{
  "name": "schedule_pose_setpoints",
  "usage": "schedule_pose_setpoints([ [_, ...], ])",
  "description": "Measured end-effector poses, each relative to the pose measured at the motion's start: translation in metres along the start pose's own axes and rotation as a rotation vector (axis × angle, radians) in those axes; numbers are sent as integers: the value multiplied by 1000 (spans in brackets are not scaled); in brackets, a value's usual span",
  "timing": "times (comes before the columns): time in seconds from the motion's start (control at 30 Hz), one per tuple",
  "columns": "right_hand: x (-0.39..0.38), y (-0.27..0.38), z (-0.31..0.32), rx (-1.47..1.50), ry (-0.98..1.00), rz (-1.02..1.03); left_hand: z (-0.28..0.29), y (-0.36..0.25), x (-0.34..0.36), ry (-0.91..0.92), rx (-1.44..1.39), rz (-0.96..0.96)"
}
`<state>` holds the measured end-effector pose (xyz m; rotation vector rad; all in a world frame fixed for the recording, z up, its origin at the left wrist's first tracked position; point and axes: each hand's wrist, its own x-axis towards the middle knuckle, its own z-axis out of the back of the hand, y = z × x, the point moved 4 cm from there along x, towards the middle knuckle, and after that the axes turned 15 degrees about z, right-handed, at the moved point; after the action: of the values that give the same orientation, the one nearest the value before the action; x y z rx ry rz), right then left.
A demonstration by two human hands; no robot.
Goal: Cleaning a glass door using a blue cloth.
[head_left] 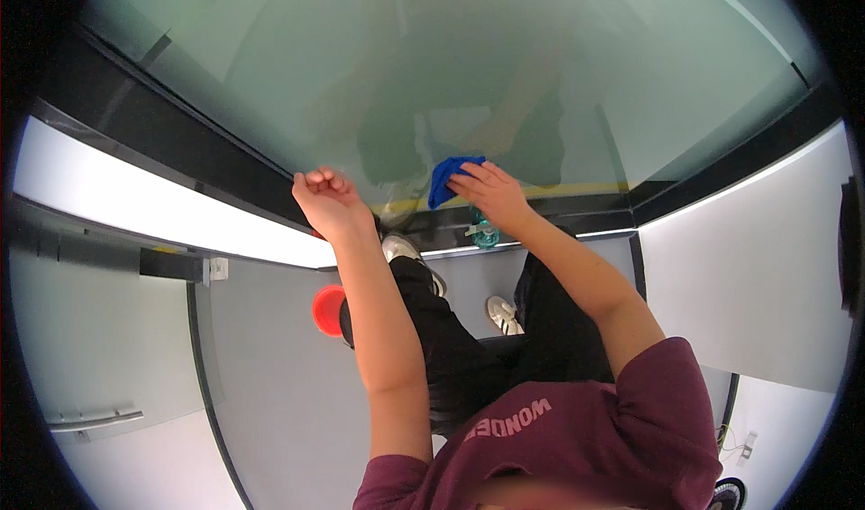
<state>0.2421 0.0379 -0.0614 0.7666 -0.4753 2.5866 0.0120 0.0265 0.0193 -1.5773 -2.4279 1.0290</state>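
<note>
My right hand (494,193) presses a blue cloth (448,175) against the frosted green glass panel (577,77), fingers lying over the cloth. Just below it, a teal bottle with a pale spray head (484,232) is partly hidden. My left hand (329,199) is raised at the panel's lower left edge, palm turned up and fingers curled, with nothing visible in them.
A red bucket (326,310) stands on the grey floor (252,348) left of my legs. Dark frames and white walls (739,258) border both sides. A glass door with a metal handle (99,417) is at lower left; a black fan (728,496) at lower right.
</note>
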Motion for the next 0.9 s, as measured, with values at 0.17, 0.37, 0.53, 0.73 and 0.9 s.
schedule_pose_setpoints([
  [0.17,-2,15,4,237,93,-174,-2,12,1,17,41,51],
  [0.37,-26,19,29,1562,-409,-1210,-11,22,0,73,51,116],
  [0.53,-36,10,77,2090,-1032,-1158,-22,30,-3,93,51,152],
  [0.73,-38,11,98,2404,-1374,-1061,-38,39,-8,146,96,189],
  [0.9,-50,13,111,2079,-1329,-1072,-49,42,-14,159,60,209],
])
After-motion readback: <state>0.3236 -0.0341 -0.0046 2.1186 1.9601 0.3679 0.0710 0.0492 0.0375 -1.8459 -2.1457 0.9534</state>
